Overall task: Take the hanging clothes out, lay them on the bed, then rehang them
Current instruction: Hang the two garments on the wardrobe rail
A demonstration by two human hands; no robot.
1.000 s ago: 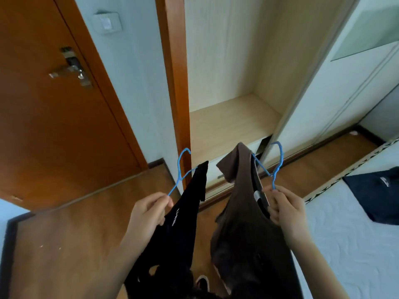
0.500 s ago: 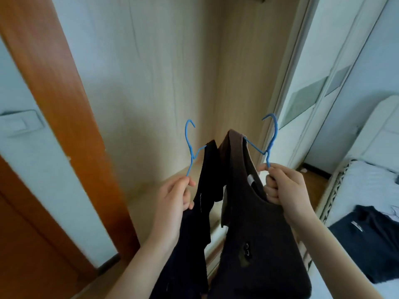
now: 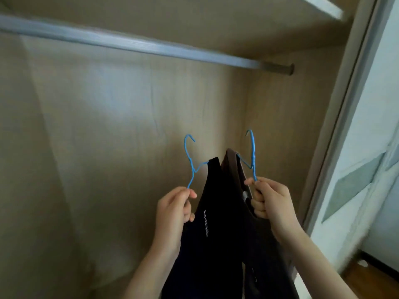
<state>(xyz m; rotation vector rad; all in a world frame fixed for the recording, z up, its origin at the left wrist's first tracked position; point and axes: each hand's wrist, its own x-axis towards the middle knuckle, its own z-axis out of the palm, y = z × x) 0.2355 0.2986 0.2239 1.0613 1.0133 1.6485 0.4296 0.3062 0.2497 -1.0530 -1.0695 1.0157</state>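
In the wooden wardrobe point(image 3: 108, 126), below its rail point(image 3: 151, 47), a black top point(image 3: 207, 234) on a blue hanger point(image 3: 191, 160) is pinched by the left hand point(image 3: 172, 210) and a brown top point(image 3: 259, 255) on a second hanger point(image 3: 252, 156) gripped by the right hand point(image 3: 272, 203), so rehanging is judged underway, neither hook yet on the rail.

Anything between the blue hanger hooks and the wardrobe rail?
Nothing. Head view: the stretch from left hanger and right hanger up to the rail is bare, back panel behind.
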